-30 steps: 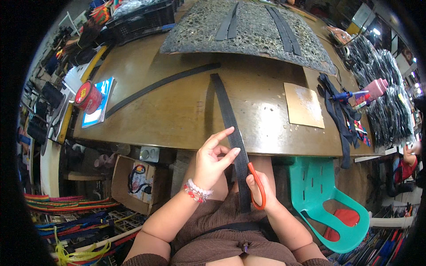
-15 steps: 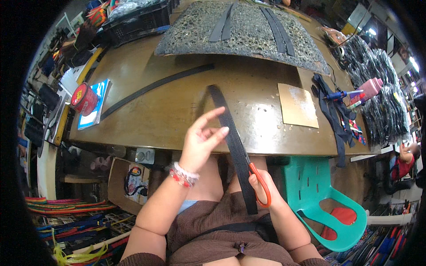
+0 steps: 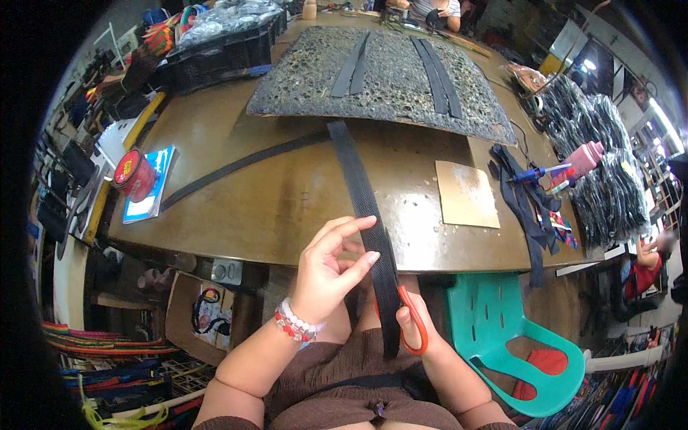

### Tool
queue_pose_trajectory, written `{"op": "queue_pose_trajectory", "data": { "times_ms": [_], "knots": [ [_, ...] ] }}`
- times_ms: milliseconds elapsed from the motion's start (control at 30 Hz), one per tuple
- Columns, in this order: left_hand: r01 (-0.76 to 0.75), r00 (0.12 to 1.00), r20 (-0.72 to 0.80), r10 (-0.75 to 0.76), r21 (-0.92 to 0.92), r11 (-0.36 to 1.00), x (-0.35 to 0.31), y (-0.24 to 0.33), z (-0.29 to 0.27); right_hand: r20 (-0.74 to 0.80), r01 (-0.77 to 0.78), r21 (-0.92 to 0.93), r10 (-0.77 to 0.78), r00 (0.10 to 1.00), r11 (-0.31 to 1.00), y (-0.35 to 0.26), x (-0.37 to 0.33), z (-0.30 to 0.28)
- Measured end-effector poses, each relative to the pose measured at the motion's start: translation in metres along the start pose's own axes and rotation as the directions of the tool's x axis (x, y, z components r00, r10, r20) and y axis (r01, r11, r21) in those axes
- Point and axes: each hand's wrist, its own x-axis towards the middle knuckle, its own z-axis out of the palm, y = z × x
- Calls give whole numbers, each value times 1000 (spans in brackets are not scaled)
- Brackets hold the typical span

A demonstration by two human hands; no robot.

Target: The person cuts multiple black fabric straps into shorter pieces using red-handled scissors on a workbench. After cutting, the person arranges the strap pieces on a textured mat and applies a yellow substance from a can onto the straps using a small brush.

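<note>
I see the broad brown worktable (image 3: pixel 287 193) filling most of the view, and on its far half a large dark speckled mat (image 3: pixel 387 79) with several black strips laid along it. To the right of the table sits a heap of black strap bundles (image 3: pixel 602 158), and below the table edge on that side a teal plastic chair (image 3: pixel 502 337). A tan cardboard square (image 3: pixel 466 193) lies flat on the right part of the table, with a glue gun (image 3: pixel 566 168) just beyond it among loose straps. On the left edge I can make out a blue booklet (image 3: pixel 150 183) with a red tape roll (image 3: pixel 132 174) resting on it. The long black webbing strap (image 3: pixel 362 208) runs from the mat's near edge down over the table's front edge into my lap. My left hand (image 3: pixel 326 276) touches the strap's left side at the table edge, thumb and forefinger spread and fingers loosely curled, not clamped around anything. My right hand (image 3: pixel 423 326) is closed around the orange-handled scissors (image 3: pixel 405 315), which sit against the strap just below the table edge; the blades are mostly hidden behind the strap.
</note>
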Motion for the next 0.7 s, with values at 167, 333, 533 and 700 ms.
{"op": "queue_pose_trajectory", "data": {
  "times_ms": [167, 333, 533, 700],
  "knots": [
    [12, 998, 60, -14, 31, 999, -8, 7, 1, 17, 45, 2, -45, 999, 999, -6, -1, 2],
    [39, 996, 79, -43, 50, 998, -16, 15, 5, -36, 105, 14, -104, 994, 994, -13, -5, 4],
    [-82, 996, 21, 82, 42, 996, 3, 19, -6, -32, 53, -69, -56, 998, 996, -11, -8, 6],
    [-69, 996, 54, 68, 4, 998, 2, 21, 0, -9, 107, 10, -106, 994, 994, -15, -5, 7]
  ]
}}
